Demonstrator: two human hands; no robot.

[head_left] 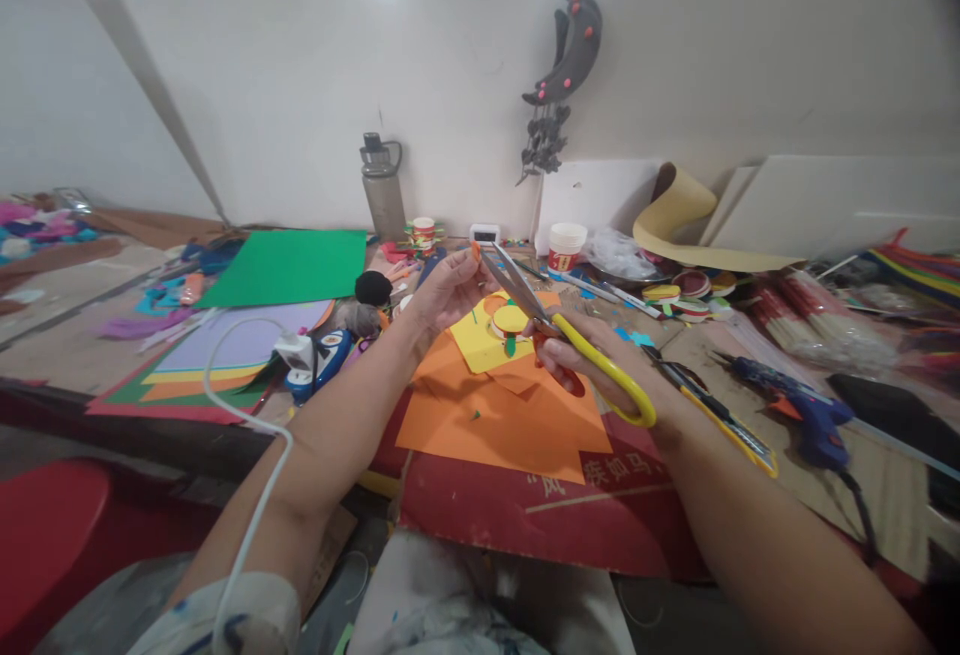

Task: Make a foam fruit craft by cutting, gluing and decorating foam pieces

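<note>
My left hand (454, 287) is closed in a pinch, with a small orange paper piece (475, 252) between its fingertips. Yellow-handled scissors (600, 360) are in my right hand (564, 347), their blades parted and pointing up toward the left fingertips. Whether the blades touch the orange piece, I cannot tell. Below both hands lie orange paper sheets (450, 425) with a yellow sheet (471, 343) over them. On the yellow sheet rests a round yellow paper shape (510, 320) with green and orange parts.
A purple-blue glue gun (817, 415) and a utility knife (720, 415) lie to the right. Green paper (289, 265) and stacked coloured sheets (225, 345) are on the left. A bottle (384, 197) and a paper cup (566, 247) stand behind. A white cable (281, 475) crosses my left arm.
</note>
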